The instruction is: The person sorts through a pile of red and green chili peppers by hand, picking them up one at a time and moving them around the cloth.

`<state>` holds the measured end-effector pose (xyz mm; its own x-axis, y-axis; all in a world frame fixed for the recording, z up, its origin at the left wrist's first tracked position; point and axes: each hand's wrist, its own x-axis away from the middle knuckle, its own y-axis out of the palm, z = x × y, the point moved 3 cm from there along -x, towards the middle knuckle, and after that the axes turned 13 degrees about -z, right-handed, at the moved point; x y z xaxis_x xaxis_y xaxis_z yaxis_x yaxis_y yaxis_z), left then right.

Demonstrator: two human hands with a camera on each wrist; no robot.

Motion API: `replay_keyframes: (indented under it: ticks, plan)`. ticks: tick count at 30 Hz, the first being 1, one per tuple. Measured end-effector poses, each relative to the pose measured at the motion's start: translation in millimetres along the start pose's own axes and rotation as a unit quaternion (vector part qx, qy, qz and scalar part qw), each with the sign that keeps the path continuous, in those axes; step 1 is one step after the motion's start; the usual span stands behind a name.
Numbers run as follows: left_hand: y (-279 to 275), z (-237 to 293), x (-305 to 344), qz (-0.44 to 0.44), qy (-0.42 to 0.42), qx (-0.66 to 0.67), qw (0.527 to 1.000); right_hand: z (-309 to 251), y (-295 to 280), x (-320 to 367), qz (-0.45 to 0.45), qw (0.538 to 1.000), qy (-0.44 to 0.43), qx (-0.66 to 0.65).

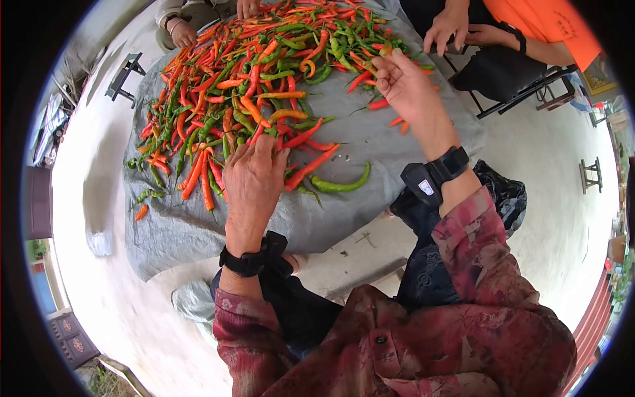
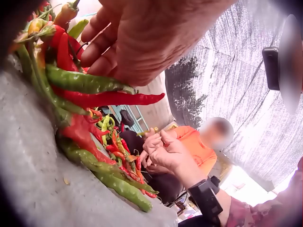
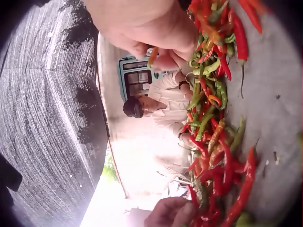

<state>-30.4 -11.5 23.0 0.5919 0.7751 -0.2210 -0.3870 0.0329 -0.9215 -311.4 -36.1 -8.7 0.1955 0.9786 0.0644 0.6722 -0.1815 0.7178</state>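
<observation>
Chili peppers (image 1: 284,114), red, orange and green, lie heaped on a grey sheet (image 1: 390,155) over the table. My left hand (image 1: 254,169) rests at the near edge of the heap, fingertips among the peppers. In the left wrist view, a green chili pepper (image 2: 85,81) and a red one (image 2: 118,98) lie right by its fingers. Raised over the sheet's right side, my right hand (image 1: 409,89) pinches a small orange-green chili pepper (image 3: 152,57) between thumb and curled fingers. Part of that pepper is hidden by the hand.
Across the table, another person's hand (image 1: 183,33) is at the heap's far left. A person in an orange shirt (image 1: 539,26) sits at the far right. One long green pepper (image 1: 342,184) lies near the front edge. Small stools (image 1: 126,76) stand on the floor.
</observation>
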Motion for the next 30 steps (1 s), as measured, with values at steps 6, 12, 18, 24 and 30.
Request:
replay_keyframes:
  ticks: [6, 12, 18, 24, 30]
  plan:
    - [8, -4, -9, -0.008, -0.028, -0.033, 0.999, 37, 39, 24, -0.157, 0.941, 0.102, 0.282]
    - [18, -10, -17, -0.031, -0.053, -0.089, 0.994, 74, 60, 26, -0.188, 0.652, -0.152, 0.718]
    - [15, -9, -11, -0.011, -0.027, -0.043, 0.999, 101, 69, 29, -0.213, 0.512, -0.185, 0.812]
    - [6, -2, -9, -0.009, -0.013, -0.035, 0.999, 106, 66, 19, -0.22, 0.528, -0.076, 0.817]
    - [-7, 1, 1, -0.012, -0.01, 0.059, 0.998, 97, 70, 21, -0.298, 0.495, -0.059, 0.814]
